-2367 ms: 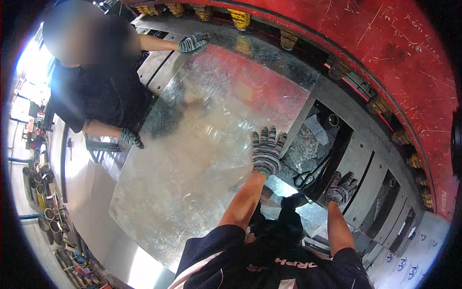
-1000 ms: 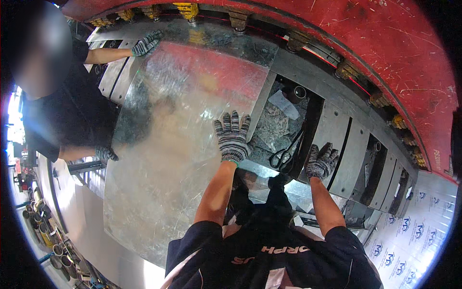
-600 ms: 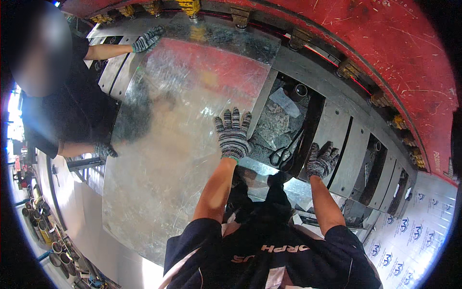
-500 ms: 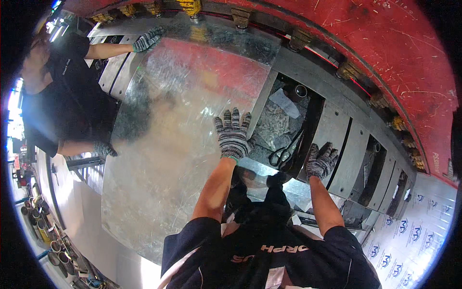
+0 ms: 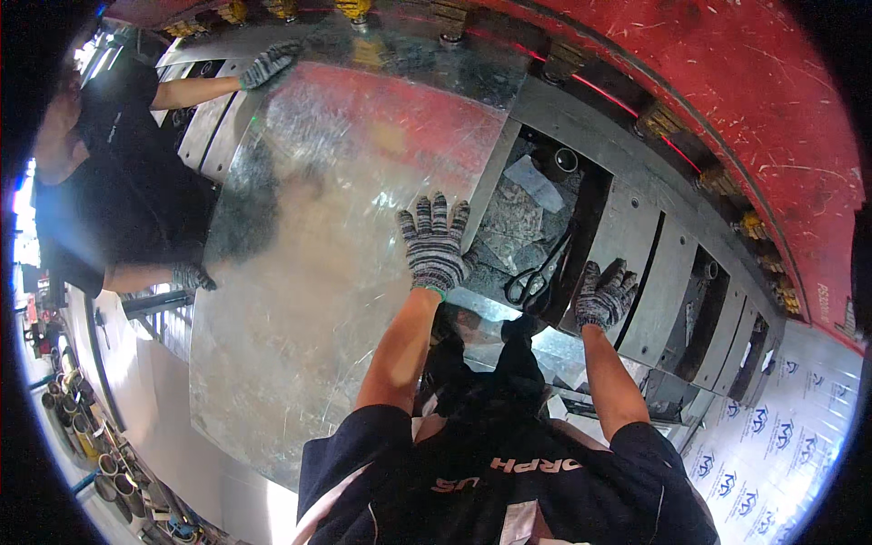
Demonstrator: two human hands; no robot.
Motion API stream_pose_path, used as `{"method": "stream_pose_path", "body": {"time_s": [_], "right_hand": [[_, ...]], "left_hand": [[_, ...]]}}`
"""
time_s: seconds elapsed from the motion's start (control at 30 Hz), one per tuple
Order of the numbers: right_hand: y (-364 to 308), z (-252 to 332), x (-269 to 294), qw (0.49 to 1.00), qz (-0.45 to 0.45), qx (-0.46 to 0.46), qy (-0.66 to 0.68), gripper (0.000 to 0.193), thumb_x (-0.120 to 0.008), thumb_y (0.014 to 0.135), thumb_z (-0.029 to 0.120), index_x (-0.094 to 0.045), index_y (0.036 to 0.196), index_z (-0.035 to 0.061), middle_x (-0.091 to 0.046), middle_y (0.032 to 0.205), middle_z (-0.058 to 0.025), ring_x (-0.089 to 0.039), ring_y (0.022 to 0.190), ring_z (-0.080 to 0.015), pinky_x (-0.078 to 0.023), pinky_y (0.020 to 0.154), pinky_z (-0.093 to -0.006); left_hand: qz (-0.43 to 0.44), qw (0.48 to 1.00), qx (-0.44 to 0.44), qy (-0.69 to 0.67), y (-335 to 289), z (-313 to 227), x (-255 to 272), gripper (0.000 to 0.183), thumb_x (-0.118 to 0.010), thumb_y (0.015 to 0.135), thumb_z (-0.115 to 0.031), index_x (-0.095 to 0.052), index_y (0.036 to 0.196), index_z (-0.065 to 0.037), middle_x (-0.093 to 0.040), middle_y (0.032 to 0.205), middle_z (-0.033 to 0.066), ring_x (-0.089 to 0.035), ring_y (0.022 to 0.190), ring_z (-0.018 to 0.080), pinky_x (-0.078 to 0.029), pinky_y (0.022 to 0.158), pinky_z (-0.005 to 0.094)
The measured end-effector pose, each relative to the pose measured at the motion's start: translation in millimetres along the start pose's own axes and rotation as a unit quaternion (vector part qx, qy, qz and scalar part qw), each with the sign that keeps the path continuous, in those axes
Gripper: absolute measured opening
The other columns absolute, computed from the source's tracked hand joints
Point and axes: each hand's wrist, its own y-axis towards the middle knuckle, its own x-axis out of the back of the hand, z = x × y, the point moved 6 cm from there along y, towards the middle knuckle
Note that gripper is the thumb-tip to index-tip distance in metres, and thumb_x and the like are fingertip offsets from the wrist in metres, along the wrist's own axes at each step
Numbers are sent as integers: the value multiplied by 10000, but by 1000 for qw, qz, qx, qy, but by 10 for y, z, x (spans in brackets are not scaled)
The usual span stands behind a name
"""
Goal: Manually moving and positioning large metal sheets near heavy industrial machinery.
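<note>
Okay, biggest first: red machine beam [image 5: 736,109] arcs over top and right, tooling row and a red light line beneath. Large shiny metal sheet [image 5: 309,318] lies flat on the slotted metal bed [image 5: 627,227], far edge up by the tooling; can't tell if it goes under. Co-worker [image 5: 127,182] at left, one gloved hand [image 5: 270,65] at the far left corner, the other [image 5: 193,276] at the left edge.

Own hands, both in striped gloves: left hand [image 5: 434,245] spread flat on the sheet beside its right edge, gripping nothing; right hand [image 5: 606,295] open, resting on a bed plate, nothing held. Scissors [image 5: 531,282] lie in the scrap-filled recess between them.

Risks, my guess: sheet may skid or skew if the two people push unevenly, since the left palm only presses. Overhanging part could sag and tip it. Bare edge could slice a glove near the left thumb. Co-worker's far hand sits near the tooling, so pinching if that closes.

Writing: small pale marking at the beam's right end, repeated blue logos on the film-covered panel [image 5: 772,445], pale letters across the wearer's dark shirt [image 5: 445,522]; not transcribed.
</note>
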Motion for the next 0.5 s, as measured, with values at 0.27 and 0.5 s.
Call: {"method": "stream_pose_path", "body": {"time_s": [0.27,0.5], "right_hand": [[-17,32,-6,999,-28,16,10,911,-572,978,704,-408,1654,117,-334,1697,-292,-309,1563,-494,-222,1304,-537],[-23,43,23,1000,-11,11,10,891,-560,987,700,-408,1656,130,-338,1699,-284,-299,1573,-482,-224,1305,-531]], "left_hand": [[-47,999,-7,-21,-23,46,-13,1018,-740,830,-618,-344,1686,-235,-230,1750,240,-146,1618,501,-16,1263,750],[-64,998,0,-19,-28,52,-39,1013,-730,839,-623,-333,1692,-248,-237,1749,235,-150,1621,489,-21,1269,740]]}}
